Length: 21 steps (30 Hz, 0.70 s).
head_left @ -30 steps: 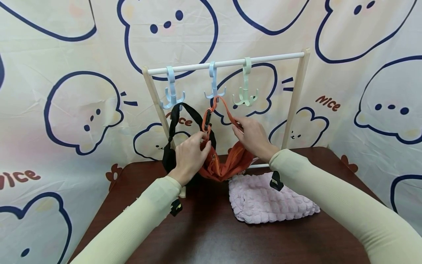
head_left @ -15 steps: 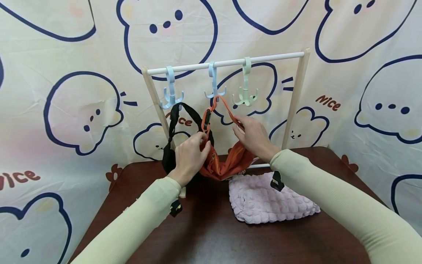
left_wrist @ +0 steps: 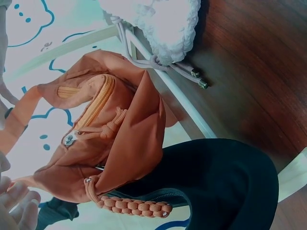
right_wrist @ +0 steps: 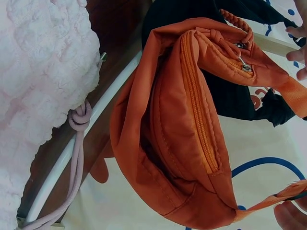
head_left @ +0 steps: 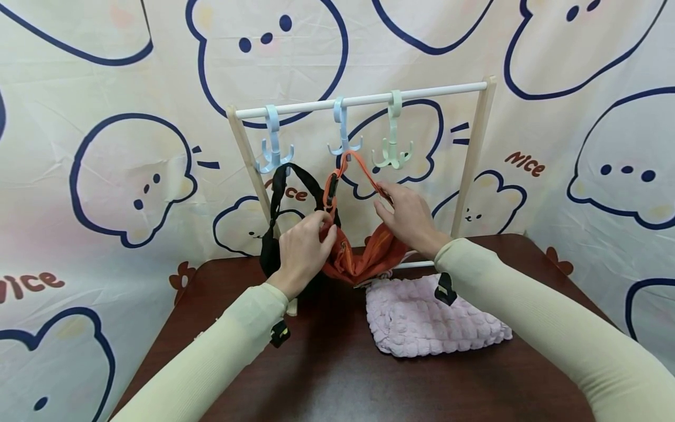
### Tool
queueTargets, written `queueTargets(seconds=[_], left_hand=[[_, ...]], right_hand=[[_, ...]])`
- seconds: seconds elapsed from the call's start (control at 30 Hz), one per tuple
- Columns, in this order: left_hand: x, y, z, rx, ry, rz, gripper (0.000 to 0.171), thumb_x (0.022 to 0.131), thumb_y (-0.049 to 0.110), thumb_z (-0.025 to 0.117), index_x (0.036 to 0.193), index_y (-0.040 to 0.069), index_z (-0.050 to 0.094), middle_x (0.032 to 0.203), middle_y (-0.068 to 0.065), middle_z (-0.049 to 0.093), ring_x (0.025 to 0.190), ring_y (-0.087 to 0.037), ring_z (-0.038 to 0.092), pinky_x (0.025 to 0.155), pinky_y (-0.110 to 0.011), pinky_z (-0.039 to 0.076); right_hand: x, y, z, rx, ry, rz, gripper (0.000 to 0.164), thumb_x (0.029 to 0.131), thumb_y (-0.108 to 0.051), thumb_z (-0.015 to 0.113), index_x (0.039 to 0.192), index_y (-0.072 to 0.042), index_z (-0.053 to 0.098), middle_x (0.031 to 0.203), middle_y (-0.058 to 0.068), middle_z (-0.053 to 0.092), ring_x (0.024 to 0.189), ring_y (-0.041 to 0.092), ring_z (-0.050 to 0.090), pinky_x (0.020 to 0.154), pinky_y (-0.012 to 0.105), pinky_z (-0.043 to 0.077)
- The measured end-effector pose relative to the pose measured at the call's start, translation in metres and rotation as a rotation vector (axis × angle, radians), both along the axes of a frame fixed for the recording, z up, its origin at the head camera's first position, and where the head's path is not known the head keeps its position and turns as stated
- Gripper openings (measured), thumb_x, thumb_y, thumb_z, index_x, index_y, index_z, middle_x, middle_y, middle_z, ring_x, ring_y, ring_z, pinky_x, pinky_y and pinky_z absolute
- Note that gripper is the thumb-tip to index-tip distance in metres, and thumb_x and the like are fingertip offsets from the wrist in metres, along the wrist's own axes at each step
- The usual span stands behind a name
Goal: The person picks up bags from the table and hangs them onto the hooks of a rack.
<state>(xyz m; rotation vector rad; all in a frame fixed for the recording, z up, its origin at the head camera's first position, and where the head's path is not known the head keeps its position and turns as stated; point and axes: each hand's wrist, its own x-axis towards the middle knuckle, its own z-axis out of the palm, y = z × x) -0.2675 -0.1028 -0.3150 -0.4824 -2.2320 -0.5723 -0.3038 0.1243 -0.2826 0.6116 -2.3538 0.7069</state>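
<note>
Cartoon backdrop (head_left: 142, 88), dark tabletop (head_left: 348, 381), orange bag (head_left: 361, 268)

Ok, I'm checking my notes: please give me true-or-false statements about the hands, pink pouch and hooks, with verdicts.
1. The left hand and right hand both hold the orange bag. True.
2. The pink pouch rests on the table. True.
3. The right hand grips the pink pouch. False: it holds a strap of the orange bag.
4. The green hook hangs from the white rail. True.
5. The green hook is leftmost on the white rail. False: both blue hooks are left of it.
</note>
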Motion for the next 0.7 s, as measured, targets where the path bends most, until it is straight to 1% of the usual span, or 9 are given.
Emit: queueTargets(seconds=[0.23,0.47,0.7], left_hand=[[0.0017,-0.0004,0.0002,-0.004,-0.005,-0.011,0.008,0.096,0.021,0.067,0.097,0.013,0.068,0.072,-0.002,0.063,0.054,-0.016,0.05,0.047,-0.03,0.036],[0.004,-0.0003,-0.0005,-0.008,0.002,-0.018,0.008,0.096,0.022,0.067,0.098,0.014,0.069,0.077,-0.003,0.069,0.056,-0.017,0.055,0.048,-0.032,0.04],[0.0062,-0.0007,-0.0002,-0.007,-0.006,-0.028,0.01,0.096,0.023,0.066,0.099,0.014,0.069,0.077,-0.006,0.07,0.054,-0.016,0.053,0.046,-0.031,0.038]], right_hand=[[0.0008,0.0014,0.0023,-0.018,-0.018,0.004,0.036,0.1,-0.02,0.061,0.133,-0.004,0.063,0.121,0.016,0.071,0.106,0.032,0.069,0.09,0.049,0.056],[0.0001,0.0036,0.0015,-0.005,-0.006,0.001,0.038,0.1,-0.02,0.062,0.134,-0.004,0.062,0.12,0.017,0.071,0.102,0.031,0.069,0.086,0.048,0.056],[0.0004,0.0044,0.0012,-0.01,-0.01,0.002,0.039,0.1,-0.021,0.061,0.135,-0.004,0.061,0.126,0.018,0.069,0.1,0.033,0.069,0.088,0.049,0.056]])
